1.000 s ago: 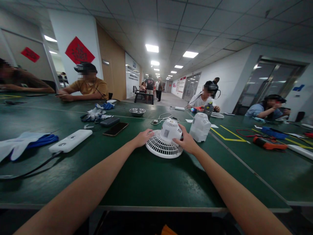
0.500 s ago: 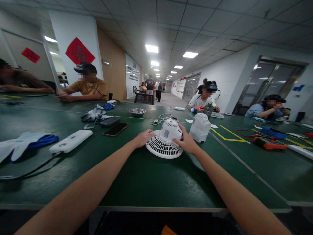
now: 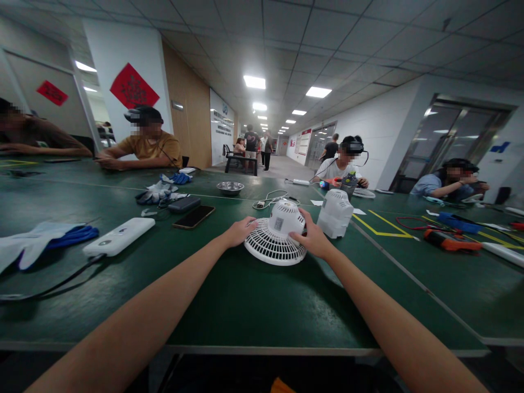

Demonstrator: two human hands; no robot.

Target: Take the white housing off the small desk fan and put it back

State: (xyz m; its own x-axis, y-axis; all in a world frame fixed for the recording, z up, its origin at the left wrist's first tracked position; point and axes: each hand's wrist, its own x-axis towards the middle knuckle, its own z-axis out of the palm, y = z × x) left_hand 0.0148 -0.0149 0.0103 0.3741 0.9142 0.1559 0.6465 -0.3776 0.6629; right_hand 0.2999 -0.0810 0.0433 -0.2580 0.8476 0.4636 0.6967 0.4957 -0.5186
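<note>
A white fan head (image 3: 275, 250) lies grille-down on the green table in front of me, its rounded motor housing facing up with a small printed label. My left hand (image 3: 239, 231) holds the rim of its grille from the left. On the other side my right hand (image 3: 311, 236) grips the motor housing, thumb towards me and fingers behind it. Just right of that hand stands a separate white plastic housing (image 3: 335, 214), upright and apart from the fan. A white cable (image 3: 270, 201) lies coiled behind the fan head.
Left of me lie a white power bank (image 3: 119, 237), a dark phone (image 3: 194, 216), a black case (image 3: 184, 204) and gloves (image 3: 49, 240). A metal bowl (image 3: 230, 188) sits farther back. To the right is an orange multimeter (image 3: 452, 240). Several people sit around the table.
Both my hands and the fan head look the same as before. In the background, a standing person in dark clothes has shifted left.
</note>
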